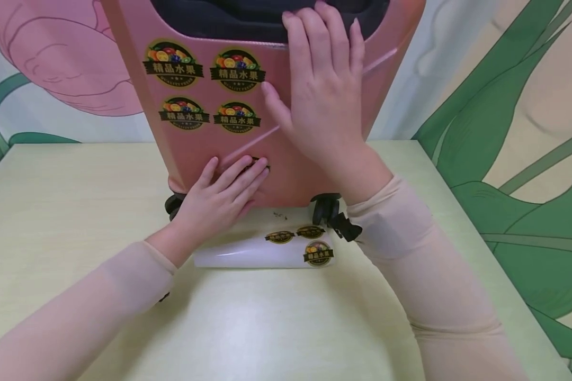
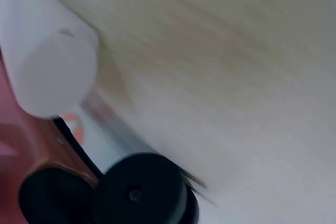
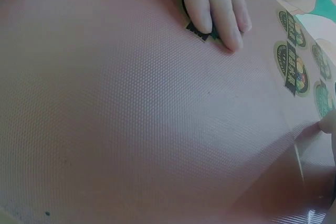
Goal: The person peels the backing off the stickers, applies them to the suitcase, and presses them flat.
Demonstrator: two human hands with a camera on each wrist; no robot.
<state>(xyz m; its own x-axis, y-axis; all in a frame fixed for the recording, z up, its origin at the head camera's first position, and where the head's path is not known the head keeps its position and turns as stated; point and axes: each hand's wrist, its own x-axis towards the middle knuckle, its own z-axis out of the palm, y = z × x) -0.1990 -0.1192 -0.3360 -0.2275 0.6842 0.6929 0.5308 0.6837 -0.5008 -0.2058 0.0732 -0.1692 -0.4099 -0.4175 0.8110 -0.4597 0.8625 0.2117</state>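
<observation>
A pink suitcase (image 1: 205,143) stands upright on a pale table (image 1: 76,201), with several round fruit stickers (image 1: 237,70) on its front. Low on that front, my left hand (image 1: 224,185) presses its straight fingers flat over one more sticker (image 1: 256,160), mostly hidden under them. In the right wrist view those left fingers (image 3: 212,3) cover the sticker (image 3: 197,31) on the textured shell (image 3: 131,119). My right hand (image 1: 321,90) lies flat higher up on the suitcase, its fingertips reaching the dark opening at the top.
A curled white backing sheet (image 1: 248,256) with three stickers lies on the table in front of the suitcase, and shows blurred in the left wrist view (image 2: 50,72). Black wheels (image 1: 326,206) (image 2: 144,190) sit under the case. A painted wall stands behind.
</observation>
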